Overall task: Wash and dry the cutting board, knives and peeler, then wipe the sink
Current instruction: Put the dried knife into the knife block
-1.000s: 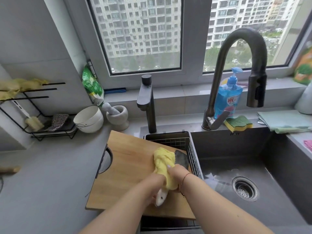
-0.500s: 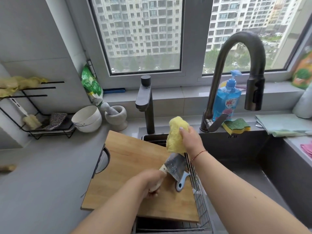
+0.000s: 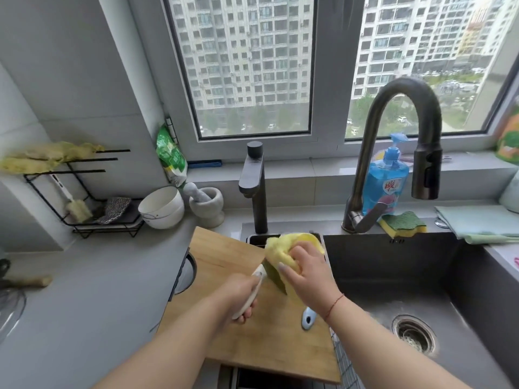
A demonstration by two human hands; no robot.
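L hand (image 3: 241, 297) wraps the white handle of a knife (image 3: 273, 277), fingers curled tight round it, blade pointing far-right and held over the board (image 3: 224, 256). R hand (image 3: 304, 272) grips a yellow cloth (image 3: 283, 248), fingers bent round it and pressing it onto the blade; most of the blade is hidden under cloth, only a dark near edge shows. Judged step: drying the knife.

Board lies across the sink's (image 3: 393, 276) left part, over a wire basket, its left end on the grey table (image 3: 84, 290). Peeler (image 3: 308, 318), pale blue handle, lies on the board's right side just near the R wrist; its head is hidden by the wrist. Sink basin at right looks wet round the drain (image 3: 415, 334). Can't tell if a 2nd knife is around.

Risks:
- R fingertips sit close to the exposed edge; a wipe running toward the edge, not off the spine, could cut thru cloth or skin.
- Wet handle could twist in the L grip w/ cloth pressure, so blade turns.
- R wrist is just over the peeler; a sweep back could knock it off the board into the basket or basin.
- Board seems only partly supported; hard downward press near its right end may tip or slide it.
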